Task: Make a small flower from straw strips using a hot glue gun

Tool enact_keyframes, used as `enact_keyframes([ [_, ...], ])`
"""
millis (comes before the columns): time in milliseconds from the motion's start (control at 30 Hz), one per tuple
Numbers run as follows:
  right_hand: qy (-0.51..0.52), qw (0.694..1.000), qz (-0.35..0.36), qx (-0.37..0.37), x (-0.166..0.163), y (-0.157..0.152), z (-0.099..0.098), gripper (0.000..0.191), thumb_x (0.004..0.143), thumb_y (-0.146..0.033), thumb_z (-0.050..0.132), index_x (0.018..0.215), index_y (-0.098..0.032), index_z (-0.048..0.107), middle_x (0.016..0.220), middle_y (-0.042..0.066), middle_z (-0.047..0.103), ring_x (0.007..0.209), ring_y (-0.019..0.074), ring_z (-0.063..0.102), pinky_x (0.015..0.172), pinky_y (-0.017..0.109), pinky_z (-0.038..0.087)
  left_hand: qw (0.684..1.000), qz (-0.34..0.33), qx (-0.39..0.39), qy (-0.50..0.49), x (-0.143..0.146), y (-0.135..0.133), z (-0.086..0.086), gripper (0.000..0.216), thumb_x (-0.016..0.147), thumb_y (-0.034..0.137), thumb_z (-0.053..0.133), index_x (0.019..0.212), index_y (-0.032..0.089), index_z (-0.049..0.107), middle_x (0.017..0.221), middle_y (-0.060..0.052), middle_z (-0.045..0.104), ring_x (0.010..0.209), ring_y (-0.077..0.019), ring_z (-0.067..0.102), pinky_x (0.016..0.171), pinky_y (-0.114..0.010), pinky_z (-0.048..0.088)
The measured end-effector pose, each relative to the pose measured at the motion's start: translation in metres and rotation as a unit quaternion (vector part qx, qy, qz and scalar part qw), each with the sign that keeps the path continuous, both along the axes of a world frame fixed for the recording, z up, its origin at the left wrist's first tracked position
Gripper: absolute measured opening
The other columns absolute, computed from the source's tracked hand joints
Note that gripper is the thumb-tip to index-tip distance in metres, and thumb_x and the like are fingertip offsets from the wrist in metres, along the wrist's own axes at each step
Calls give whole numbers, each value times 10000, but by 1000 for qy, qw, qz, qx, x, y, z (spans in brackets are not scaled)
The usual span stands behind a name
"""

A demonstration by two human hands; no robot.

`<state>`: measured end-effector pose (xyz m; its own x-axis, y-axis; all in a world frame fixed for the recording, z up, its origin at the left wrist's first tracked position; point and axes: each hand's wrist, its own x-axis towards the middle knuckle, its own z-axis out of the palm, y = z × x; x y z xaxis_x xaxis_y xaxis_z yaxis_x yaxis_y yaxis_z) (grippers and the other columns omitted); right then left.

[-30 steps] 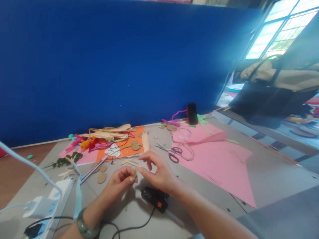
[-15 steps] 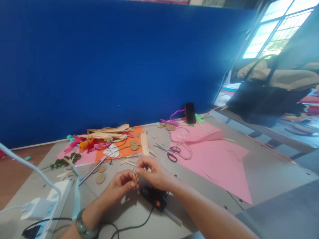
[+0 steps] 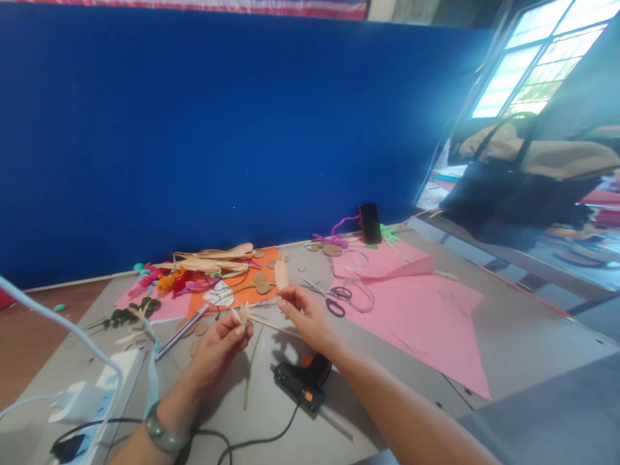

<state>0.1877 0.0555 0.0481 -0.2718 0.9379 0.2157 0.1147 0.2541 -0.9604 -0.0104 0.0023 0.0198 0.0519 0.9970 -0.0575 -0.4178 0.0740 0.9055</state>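
Observation:
My left hand point(image 3: 220, 342) is closed in a pinch around a small pale, frayed strip bundle point(image 3: 245, 314), like dried husk, its ends sticking up. My right hand point(image 3: 307, 320) is a little to the right, thumb and forefinger close together; anything between them is too fine to make out. A thin wooden stick point(image 3: 276, 327) runs from near the bundle to beneath my right hand. Below the hands, a narrow green strip point(image 3: 248, 381) hangs or lies; I cannot tell which. A black glue gun point(image 3: 298, 384) rests on the table under my right wrist.
Scissors point(image 3: 334, 300) and pink paper point(image 3: 416, 316) lie to the right. Pale husk strips point(image 3: 213, 261), orange paper point(image 3: 242, 297) and a pen point(image 3: 184, 330) are at the back left. A power strip point(image 3: 116, 381) sits front left. A phone point(image 3: 370, 223) leans against the blue partition point(image 3: 271, 129).
My hands have parted: the left moved left and up with the pale bundle, the right moved slightly up and right. The green strip and more of the glue gun now show.

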Motion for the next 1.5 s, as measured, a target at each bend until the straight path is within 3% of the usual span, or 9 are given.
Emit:
enact_keyframes([
  [400,6,998,-45,53,-1,13,-14,146,813,-253,559,919,-172,618,727,2,614,649,134,554,622,266,454,998,32,16,-60,-7,3,10,255,692,301,800,748,128,621,731,-7,628,480,-33,439,439,-153,295],
  [700,-37,986,-101,129,14,7,22,123,821,-252,592,885,-161,644,772,28,653,681,143,570,648,265,457,993,104,12,-54,-12,15,2,289,651,306,824,737,132,608,726,-12,634,509,-52,464,434,-162,316],
  [800,-122,974,-32,187,16,2,35,88,819,-178,583,840,-165,667,753,28,656,679,141,577,646,256,444,991,119,25,-57,-14,18,-2,273,664,310,814,768,135,632,722,-10,629,518,-54,460,433,-165,299],
  [867,-216,949,86,215,13,1,36,120,811,-136,578,804,-166,694,756,31,667,674,137,579,657,252,436,992,113,28,-53,-15,18,-4,262,676,312,805,767,130,639,702,-8,617,518,-54,453,434,-168,292],
  [1000,-395,833,300,245,-6,7,20,164,776,-98,616,862,-160,741,823,54,686,743,155,598,733,258,425,994,90,29,-46,-16,18,-3,244,693,314,790,747,130,639,597,17,558,498,-59,426,434,-167,282],
  [1100,-479,782,305,256,-22,13,2,227,785,-120,605,956,-186,740,878,61,675,745,170,589,744,289,405,994,86,35,-49,-16,18,-3,241,691,320,788,741,138,639,609,11,568,500,-65,422,437,-173,287],
  [1300,-536,741,307,263,-35,16,-10,149,778,-152,608,862,-173,729,851,64,646,730,177,580,674,282,379,996,62,46,-45,-14,17,1,222,719,320,767,732,128,655,550,23,530,483,-60,391,444,-174,273],
  [1400,-525,763,283,250,-33,16,-6,129,774,-110,578,759,-136,704,834,81,631,724,171,571,626,269,371,997,47,44,-47,-12,15,3,228,713,321,772,729,124,657,552,19,537,475,-56,387,443,-173,262],
  [1500,-402,870,221,180,-26,16,0,98,753,-108,594,723,-141,681,834,62,630,737,155,564,641,251,388,997,48,35,-49,-11,15,4,240,699,324,783,712,124,651,540,21,531,476,-57,401,455,-173,276],
])
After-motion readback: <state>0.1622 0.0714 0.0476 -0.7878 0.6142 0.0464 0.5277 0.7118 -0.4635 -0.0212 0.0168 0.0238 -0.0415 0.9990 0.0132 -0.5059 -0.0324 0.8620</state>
